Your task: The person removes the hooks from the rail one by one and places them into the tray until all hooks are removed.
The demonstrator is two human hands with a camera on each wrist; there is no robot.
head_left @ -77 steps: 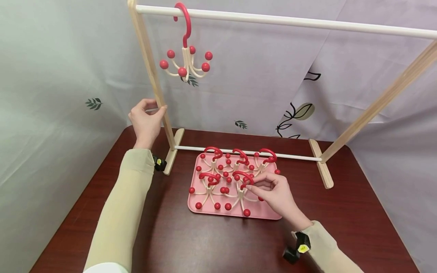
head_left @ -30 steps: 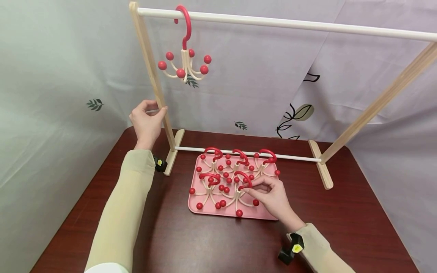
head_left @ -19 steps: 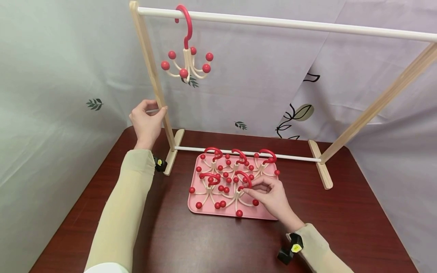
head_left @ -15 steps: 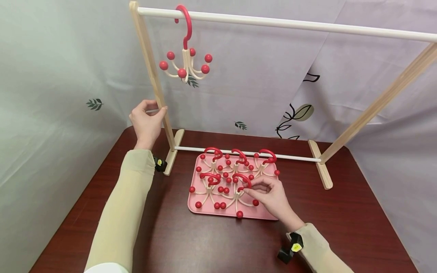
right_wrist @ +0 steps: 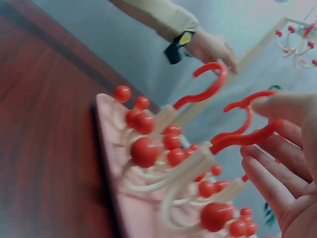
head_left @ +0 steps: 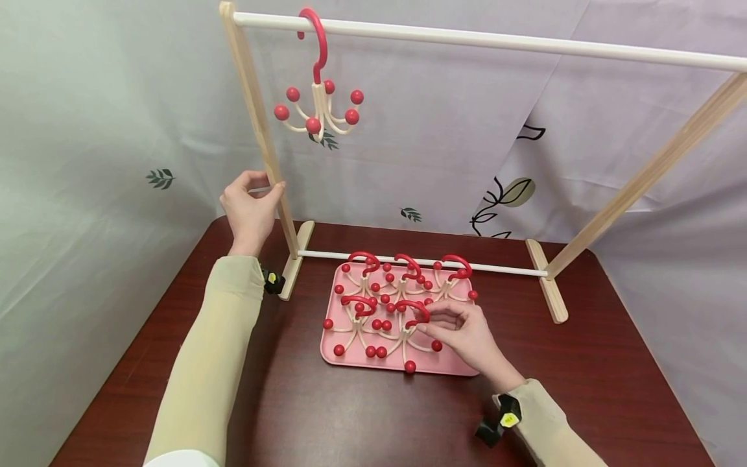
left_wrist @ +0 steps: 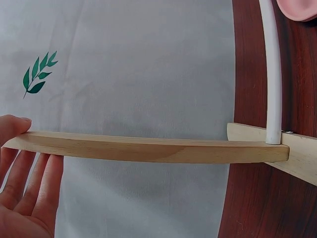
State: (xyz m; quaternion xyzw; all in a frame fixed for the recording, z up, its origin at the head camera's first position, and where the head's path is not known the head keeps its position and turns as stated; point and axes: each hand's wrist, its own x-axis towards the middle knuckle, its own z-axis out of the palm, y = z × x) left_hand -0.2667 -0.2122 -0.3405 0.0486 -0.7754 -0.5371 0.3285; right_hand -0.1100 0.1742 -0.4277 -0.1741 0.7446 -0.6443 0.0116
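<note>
My left hand (head_left: 249, 206) grips the left wooden post (left_wrist: 163, 150) of a garment rack between thumb and fingers. Over the pink tray (head_left: 403, 364), my right hand (head_left: 463, 331) is at the red hook (head_left: 411, 303) of the front right multi-arm hanger, which has cream arms tipped with red balls. The right wrist view has that hook (right_wrist: 247, 139) passing between thumb and fingers; the exact contact is partly hidden. Several similar hangers (head_left: 358, 327) stand on the tray. Another multi-arm hanger (head_left: 318, 104) hangs from the rack's white top rail (head_left: 467, 40) near its left end.
The rack's right post (head_left: 642, 178) leans outward on a wooden foot (head_left: 547, 281). A white lower rail (head_left: 508, 268) runs just behind the tray. Dark red table (head_left: 327, 415) lies underneath, with pale fabric (head_left: 420, 143) behind and at both sides.
My right hand shifted slightly left with the front right hanger, then stayed nearly in place while the hook turned, its tip swinging left and toward me. The hanging hanger sways slightly. The left hand stays put.
</note>
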